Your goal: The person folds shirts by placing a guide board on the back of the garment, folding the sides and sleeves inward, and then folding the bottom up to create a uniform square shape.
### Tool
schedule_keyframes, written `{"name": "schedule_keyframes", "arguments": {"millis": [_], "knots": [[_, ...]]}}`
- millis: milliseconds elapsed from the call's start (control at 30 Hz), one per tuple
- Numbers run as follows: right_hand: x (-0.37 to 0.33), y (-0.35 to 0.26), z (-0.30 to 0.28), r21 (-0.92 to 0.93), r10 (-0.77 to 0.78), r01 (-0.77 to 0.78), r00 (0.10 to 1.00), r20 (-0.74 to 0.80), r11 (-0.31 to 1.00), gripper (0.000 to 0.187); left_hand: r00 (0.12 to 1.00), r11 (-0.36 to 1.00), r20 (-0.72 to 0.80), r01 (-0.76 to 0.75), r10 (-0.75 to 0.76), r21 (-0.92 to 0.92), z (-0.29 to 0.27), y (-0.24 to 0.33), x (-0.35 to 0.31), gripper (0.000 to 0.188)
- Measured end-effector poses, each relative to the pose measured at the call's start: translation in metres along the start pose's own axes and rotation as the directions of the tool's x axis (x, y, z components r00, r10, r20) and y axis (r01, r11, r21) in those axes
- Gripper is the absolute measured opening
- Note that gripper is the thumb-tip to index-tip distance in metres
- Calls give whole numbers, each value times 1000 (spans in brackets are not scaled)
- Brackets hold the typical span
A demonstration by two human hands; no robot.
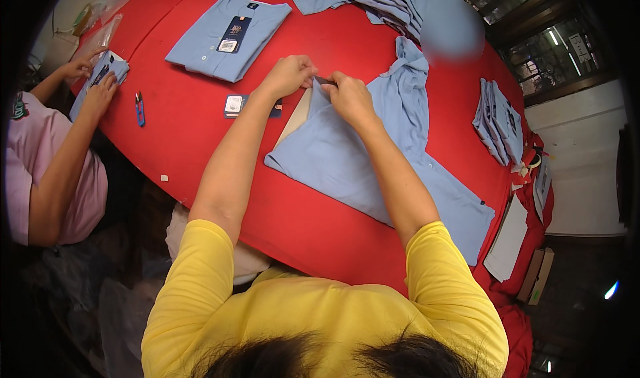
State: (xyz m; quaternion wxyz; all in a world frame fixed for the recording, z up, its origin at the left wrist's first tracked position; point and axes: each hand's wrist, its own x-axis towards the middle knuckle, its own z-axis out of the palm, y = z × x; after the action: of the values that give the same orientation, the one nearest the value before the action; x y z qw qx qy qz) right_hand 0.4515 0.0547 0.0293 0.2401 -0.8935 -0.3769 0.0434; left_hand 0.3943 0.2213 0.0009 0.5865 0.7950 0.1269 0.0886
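Note:
A light blue shirt (333, 148) lies partly folded on the table in front of me, with a cream-coloured sheet (295, 118) showing along its left edge. At the shirt's upper left corner, my left hand (291, 78) is closed, fingertips pinched by the cloth. My right hand (351, 99) is closed beside it, pinching a small dark strip (325, 81) against that corner. Whether the strip is part of the shirt is hard to tell. Dark tags with white labels (235, 106) lie beneath and beside my left forearm.
A folded tagged shirt (227, 38) lies beyond my hands on the red table (200, 145). Blue thread snips (140, 109) lie to the left. Another person (60, 171) handles a shirt there. Shirt stacks (380, 1) (500, 121) and white sheets (507, 238) are at the far side and right.

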Motion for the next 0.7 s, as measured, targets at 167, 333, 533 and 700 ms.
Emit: {"name": "schedule_keyframes", "arguments": {"millis": [167,333,533,700], "knots": [[0,-3,3,-54,-14,14,1000,-2,998,23,1000,999,3,-7,7,37,-1,-2,1,20],[1,-4,5,-72,-28,27,999,-18,997,24,1000,1000,-6,9,-9,3,0,0,0,21],[-1,-4,1,-4,5,-5,1000,20,1000,26,1000,1000,-12,7,-7,-2,3,2,-1,20],[-41,41,-39,214,64,-44,994,-88,976,31,999,998,-47,-30,27,-53,-9,2,-26,20]]}}
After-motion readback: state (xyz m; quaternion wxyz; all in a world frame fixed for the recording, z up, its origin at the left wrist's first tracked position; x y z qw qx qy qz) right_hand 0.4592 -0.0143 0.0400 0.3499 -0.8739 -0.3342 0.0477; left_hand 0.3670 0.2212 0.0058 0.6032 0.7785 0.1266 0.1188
